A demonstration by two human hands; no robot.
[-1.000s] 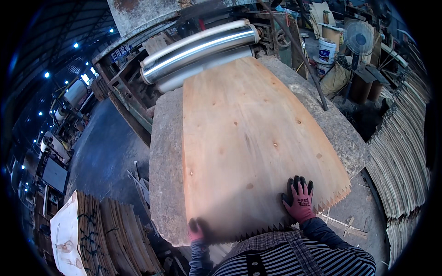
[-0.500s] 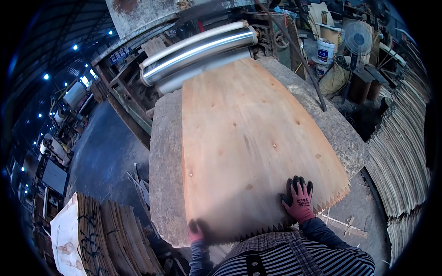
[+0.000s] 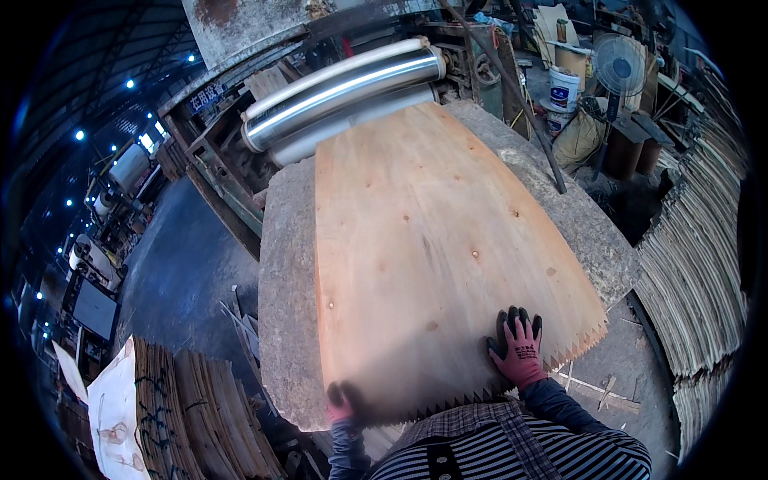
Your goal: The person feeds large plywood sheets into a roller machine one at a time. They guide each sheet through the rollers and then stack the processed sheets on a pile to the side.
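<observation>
A large pale wood veneer sheet (image 3: 400,240) with small knots lies over a rough grey slab (image 3: 288,232). Its far end meets the shiny metal rollers (image 3: 344,92) of a machine; the near edge is jagged. My right hand (image 3: 520,349), in a pink glove with black fingertips, rests flat on the sheet near that edge, fingers spread. At the near left corner my left hand (image 3: 340,402), gloved alike, lies on the sheet's side edge with its fingers over the top. Its fingers look stretched out, though shadow and foreshortening partly hide them.
Tall veneer stacks stand at the right (image 3: 696,256) and lower left (image 3: 192,400). A dark metal bar (image 3: 528,104) slants down to the slab. Beyond are a fan (image 3: 620,68) and a white bucket (image 3: 564,88). Wood scraps (image 3: 604,394) lie on the floor.
Both hands and the veneer sheet stay almost exactly where they were. At the lower left, a pale tilted panel now shows beside the veneer stack.
</observation>
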